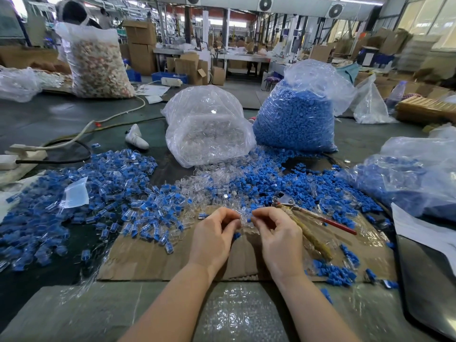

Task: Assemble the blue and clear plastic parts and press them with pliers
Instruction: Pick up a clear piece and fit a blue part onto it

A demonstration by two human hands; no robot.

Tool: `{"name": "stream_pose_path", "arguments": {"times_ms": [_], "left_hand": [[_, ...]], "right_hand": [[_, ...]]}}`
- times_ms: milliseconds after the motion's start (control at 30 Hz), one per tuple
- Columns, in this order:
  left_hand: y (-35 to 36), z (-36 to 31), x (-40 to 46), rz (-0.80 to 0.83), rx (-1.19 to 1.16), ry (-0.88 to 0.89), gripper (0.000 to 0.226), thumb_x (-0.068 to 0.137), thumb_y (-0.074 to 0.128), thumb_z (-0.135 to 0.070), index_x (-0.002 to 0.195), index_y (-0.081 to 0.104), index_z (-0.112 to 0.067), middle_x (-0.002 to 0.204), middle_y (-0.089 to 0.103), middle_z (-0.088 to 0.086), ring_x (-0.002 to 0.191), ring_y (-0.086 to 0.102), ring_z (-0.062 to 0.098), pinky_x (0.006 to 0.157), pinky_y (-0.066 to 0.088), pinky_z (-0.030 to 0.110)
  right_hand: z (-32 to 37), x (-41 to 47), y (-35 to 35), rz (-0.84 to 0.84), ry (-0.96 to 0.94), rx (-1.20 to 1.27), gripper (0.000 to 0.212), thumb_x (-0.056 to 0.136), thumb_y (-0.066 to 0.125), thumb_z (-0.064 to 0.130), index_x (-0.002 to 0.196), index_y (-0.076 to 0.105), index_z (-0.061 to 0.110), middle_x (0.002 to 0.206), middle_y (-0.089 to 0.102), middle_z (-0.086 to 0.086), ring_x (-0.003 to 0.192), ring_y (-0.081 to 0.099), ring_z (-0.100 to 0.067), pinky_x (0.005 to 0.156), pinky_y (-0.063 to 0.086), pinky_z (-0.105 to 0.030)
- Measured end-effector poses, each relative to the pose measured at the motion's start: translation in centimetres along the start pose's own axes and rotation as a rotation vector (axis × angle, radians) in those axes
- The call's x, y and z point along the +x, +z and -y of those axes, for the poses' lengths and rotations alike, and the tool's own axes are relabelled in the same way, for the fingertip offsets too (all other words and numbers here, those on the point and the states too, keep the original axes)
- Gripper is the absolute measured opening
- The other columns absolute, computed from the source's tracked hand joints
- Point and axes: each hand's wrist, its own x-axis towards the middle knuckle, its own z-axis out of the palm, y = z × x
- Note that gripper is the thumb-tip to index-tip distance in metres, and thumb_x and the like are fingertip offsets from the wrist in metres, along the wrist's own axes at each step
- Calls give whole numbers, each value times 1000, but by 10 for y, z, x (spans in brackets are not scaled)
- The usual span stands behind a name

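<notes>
My left hand [214, 236] pinches a clear plastic part [243, 221] above a cardboard sheet [153, 257]. My right hand [277, 234] pinches a small blue part [249, 220] right beside it, fingertips almost touching. Pliers [306, 213] with red handles lie on the cardboard just right of my right hand. Loose clear parts [212, 181] and loose blue parts [296, 186] are heaped behind my hands. A spread of assembled blue-and-clear pieces [103, 201] covers the left side.
A bag of clear parts [207, 124] and a bag of blue parts [296, 119] stand at the back. Another bag of blue pieces [414, 178] lies at the right. A power strip with cables [22, 154] sits at the left. A dark tray [429, 280] is at the right edge.
</notes>
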Motion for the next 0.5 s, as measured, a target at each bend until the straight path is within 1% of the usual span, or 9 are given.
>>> {"name": "stream_pose_path", "arguments": {"times_ms": [67, 167, 300, 400, 500], "left_hand": [[-1, 0, 0, 2, -10, -9, 25, 87, 63, -12, 77, 59, -35, 74, 66, -14, 72, 62, -4, 68, 46, 7], [-1, 0, 0, 7, -24, -13, 24, 87, 64, -13, 79, 60, -35, 76, 67, -12, 72, 62, -5, 68, 48, 9], [-2, 0, 0, 15, -61, -27, 20, 86, 64, -11, 82, 62, -31, 78, 68, -9, 74, 65, 0, 73, 53, 17], [-3, -1, 0, 17, -114, -46, 18, 85, 65, -9, 83, 63, -27, 77, 69, -6, 75, 67, 3, 76, 54, 21], [-3, -1, 1, 28, -120, -52, 18, 85, 65, -9, 83, 63, -27, 78, 70, -7, 75, 67, 2, 75, 53, 18]], "right_hand": [[-2, -2, 1, 10, 12, 63, 25, 82, 66, -1, 85, 67, 23, 82, 66, 11, 80, 62, -3, 75, 49, -15], [-2, -4, 0, -4, -5, 112, 27, 82, 67, 0, 83, 65, 27, 80, 66, 13, 79, 62, -3, 72, 49, -13], [-2, -7, 1, 3, -10, 148, 28, 82, 67, 1, 83, 63, 29, 78, 66, 12, 78, 62, -4, 70, 48, -12], [-3, -8, 1, 20, -42, 69, 19, 83, 67, 3, 86, 64, 21, 81, 64, 11, 79, 61, -5, 71, 50, -18], [-1, -10, 0, 17, -124, -59, 12, 83, 67, 6, 87, 64, 17, 81, 63, 7, 77, 58, -6, 70, 51, -26]]}}
